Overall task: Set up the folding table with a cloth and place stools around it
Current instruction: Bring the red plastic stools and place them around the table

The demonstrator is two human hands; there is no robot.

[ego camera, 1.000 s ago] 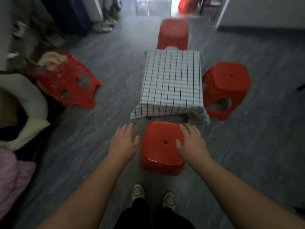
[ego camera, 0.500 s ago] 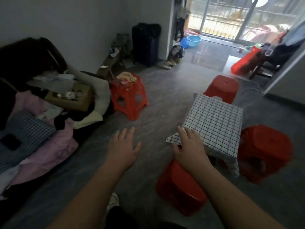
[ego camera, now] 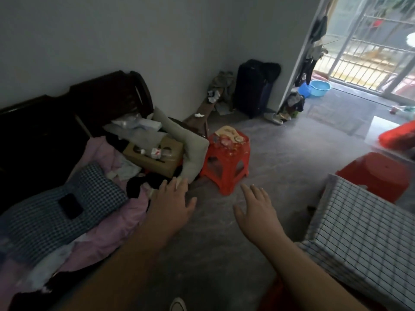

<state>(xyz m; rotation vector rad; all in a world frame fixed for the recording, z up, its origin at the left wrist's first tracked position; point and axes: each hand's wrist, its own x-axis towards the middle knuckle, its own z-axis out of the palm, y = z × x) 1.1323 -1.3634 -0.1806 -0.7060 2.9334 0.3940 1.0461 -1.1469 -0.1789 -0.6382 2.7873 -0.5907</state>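
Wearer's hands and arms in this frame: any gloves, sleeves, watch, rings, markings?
Left hand and right hand are bare: no gloves, rings, watch or wristbands visible. No sleeve shows on either side up to the frame edge. I can make out no markings; the image is soft.

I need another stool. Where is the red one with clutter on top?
Head view, centre: the cluttered stool stands beside the grey cushion, left of the table.

At left bedding (ego camera: pixel 74 205), cluttered stool (ego camera: pixel 226 163) beside it, table (ego camera: pixel 359 239) at right (second stool (ego camera: pixel 379 176) behind it), suitcase (ego camera: pixel 251 88) farther back.
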